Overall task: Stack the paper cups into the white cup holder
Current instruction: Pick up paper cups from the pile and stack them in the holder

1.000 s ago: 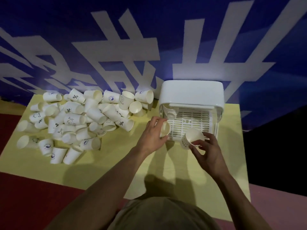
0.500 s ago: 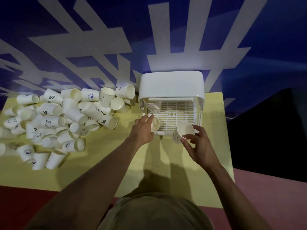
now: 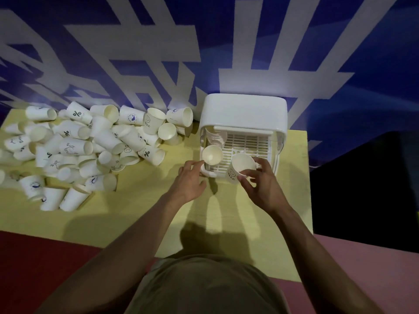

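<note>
While the left hand (image 3: 191, 180), fingers loosely curled and holding nothing, sits beside the cup (image 3: 212, 154) seated in the white cup holder (image 3: 243, 109), the right hand (image 3: 260, 184) fingers pinch a tilted "HELLO" cup (image 3: 240, 167) just beside it, probably ready to go in.

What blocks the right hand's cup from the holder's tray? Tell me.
Nothing visible does. The right hand holds its cup at the front edge of the white cup holder; another cup sits front-left, beside the left hand.

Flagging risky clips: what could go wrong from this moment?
The cup sits at the holder's front left corner, the left hand barely touching it; it might tip out. The right hand holds the second cup tilted by its rim, so it could slip or crumple.
</note>
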{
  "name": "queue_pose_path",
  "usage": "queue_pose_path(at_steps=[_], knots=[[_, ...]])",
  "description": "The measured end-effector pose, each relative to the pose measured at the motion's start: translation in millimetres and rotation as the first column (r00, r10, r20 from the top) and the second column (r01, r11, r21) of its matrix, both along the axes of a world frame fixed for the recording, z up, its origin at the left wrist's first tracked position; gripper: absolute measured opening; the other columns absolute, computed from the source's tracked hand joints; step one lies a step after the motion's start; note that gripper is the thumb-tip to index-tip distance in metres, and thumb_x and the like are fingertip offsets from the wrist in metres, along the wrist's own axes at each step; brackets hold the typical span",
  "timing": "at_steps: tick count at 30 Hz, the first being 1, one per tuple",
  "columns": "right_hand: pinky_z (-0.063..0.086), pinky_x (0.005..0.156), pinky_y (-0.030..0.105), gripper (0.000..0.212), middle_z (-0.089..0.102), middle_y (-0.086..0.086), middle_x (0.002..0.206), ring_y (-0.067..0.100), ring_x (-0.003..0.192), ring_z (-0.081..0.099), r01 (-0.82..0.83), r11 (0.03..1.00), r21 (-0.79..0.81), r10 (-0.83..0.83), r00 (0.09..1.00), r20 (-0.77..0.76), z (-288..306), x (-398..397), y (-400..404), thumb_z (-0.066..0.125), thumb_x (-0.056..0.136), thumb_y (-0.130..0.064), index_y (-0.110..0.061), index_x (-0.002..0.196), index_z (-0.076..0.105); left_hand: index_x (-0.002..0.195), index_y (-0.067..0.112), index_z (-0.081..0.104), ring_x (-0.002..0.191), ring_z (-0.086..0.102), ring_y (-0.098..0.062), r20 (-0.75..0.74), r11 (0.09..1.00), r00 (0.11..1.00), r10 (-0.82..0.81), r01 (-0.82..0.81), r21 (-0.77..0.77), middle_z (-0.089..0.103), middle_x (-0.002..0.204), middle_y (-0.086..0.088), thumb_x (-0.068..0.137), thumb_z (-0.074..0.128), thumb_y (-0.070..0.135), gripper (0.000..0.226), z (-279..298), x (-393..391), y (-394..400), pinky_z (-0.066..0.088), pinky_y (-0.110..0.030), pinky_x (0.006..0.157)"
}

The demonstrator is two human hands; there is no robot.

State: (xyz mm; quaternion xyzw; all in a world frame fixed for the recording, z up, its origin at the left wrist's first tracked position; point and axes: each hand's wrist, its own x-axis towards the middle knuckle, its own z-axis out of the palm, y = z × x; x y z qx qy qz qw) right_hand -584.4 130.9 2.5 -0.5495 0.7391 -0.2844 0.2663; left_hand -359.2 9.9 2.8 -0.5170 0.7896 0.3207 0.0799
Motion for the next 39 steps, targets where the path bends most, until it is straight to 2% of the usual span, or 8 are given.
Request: queue_pose_path(at_steps=[4, 8, 13, 17, 22, 30, 35, 39], knots=[[0.057, 0.095, 0.044, 0.032, 0.037, 0.008, 0.149, 0.023, 0.108, 0.066, -0.064, 0.997, -0.052, 0.060, 0.996, -0.066, 12, 10, -29, 0.061, 0.100, -0.043, -0.018, 0.113, 0.077, 0.151, 0.024, 0.037, 0.137, 0.037, -0.028, -0.066, 0.995, 0.994, 0.082, -0.079, 0.055, 0.032, 0.150, -0.005, 0.096, 0.060, 0.026, 0.060, 1, 32, 25, 0.035, -0.042, 0.115], [0.057, 0.091, 0.040, 0.021, 0.046, 0.018, 0.144, 0.032, 0.103, 0.067, -0.084, 0.989, -0.124, 0.066, 0.988, -0.141, 17, 27, -58, 0.071, 0.096, -0.027, -0.012, 0.108, 0.079, 0.146, 0.023, 0.046, 0.135, 0.042, -0.026, -0.117, 0.985, 0.981, 0.156, -0.145, 0.094, 0.036, 0.146, -0.003, 0.096, 0.061, 0.024, 0.052, -2, 60, 47, 0.037, -0.043, 0.115], [0.051, 0.095, 0.035, 0.022, 0.043, 0.021, 0.146, 0.037, 0.112, 0.063, -0.086, 0.996, -0.036, 0.075, 0.969, -0.234, 8, 48, -77, 0.070, 0.096, -0.026, -0.010, 0.109, 0.078, 0.140, 0.020, 0.053, 0.131, 0.047, -0.023, -0.196, 0.975, 0.957, 0.215, -0.199, 0.100, 0.043, 0.140, -0.003, 0.096, 0.061, 0.022, 0.044, -4, 91, 70, 0.036, -0.039, 0.116], [0.053, 0.085, 0.035, 0.024, 0.043, 0.017, 0.145, 0.035, 0.109, 0.065, -0.088, 0.995, -0.053, 0.071, 0.961, -0.266, -3, 60, -78, 0.064, 0.099, -0.032, -0.014, 0.108, 0.079, 0.138, 0.018, 0.057, 0.125, 0.051, -0.018, -0.231, 0.966, 0.938, 0.257, -0.243, 0.087, 0.045, 0.138, -0.003, 0.096, 0.062, 0.020, 0.042, -4, 112, 79, 0.037, -0.026, 0.110], [0.059, 0.075, 0.043, 0.023, 0.047, 0.016, 0.142, 0.034, 0.104, 0.066, -0.088, 0.995, -0.037, 0.070, 0.939, -0.337, -15, 68, -76, 0.066, 0.097, -0.032, -0.017, 0.107, 0.079, 0.139, 0.019, 0.056, 0.123, 0.049, -0.016, -0.244, 0.949, 0.919, 0.309, -0.282, 0.139, 0.043, 0.140, -0.003, 0.099, 0.056, 0.023, 0.040, -1, 137, 87, 0.039, -0.027, 0.103], [0.051, 0.098, 0.050, 0.026, 0.047, 0.026, 0.141, 0.047, 0.118, 0.052, -0.107, 0.970, 0.219, 0.184, 0.912, -0.368, -36, 70, -93, 0.069, 0.094, -0.032, -0.013, 0.109, 0.078, 0.137, 0.019, 0.058, 0.124, 0.050, -0.022, -0.218, 0.941, 0.923, 0.318, -0.279, 0.194, 0.047, 0.139, -0.008, 0.088, 0.039, 0.056, 0.064, 1, 153, 87, 0.034, -0.023, 0.097], [0.052, 0.094, 0.047, 0.029, 0.051, 0.022, 0.133, 0.044, 0.113, 0.055, -0.095, 0.956, 0.279, 0.195, 0.914, -0.356, -50, 68, -96, 0.069, 0.093, -0.038, -0.018, 0.112, 0.078, 0.135, 0.018, 0.059, 0.126, 0.050, -0.021, -0.217, 0.952, 0.929, 0.301, -0.278, 0.131, 0.048, 0.138, -0.006, 0.098, 0.058, 0.022, 0.038, 2, 158, 79, 0.039, -0.030, 0.107], [0.049, 0.098, 0.041, 0.028, 0.055, 0.020, 0.130, 0.040, 0.118, 0.055, -0.119, 0.930, 0.348, 0.246, 0.905, -0.348, -47, 65, -93, 0.061, 0.095, -0.039, -0.023, 0.114, 0.075, 0.134, 0.020, 0.059, 0.127, 0.049, -0.020, -0.202, 0.956, 0.936, 0.288, -0.269, 0.115, 0.049, 0.136, -0.003, 0.097, 0.062, 0.020, 0.037, 0, 162, 76, 0.039, -0.032, 0.111]])
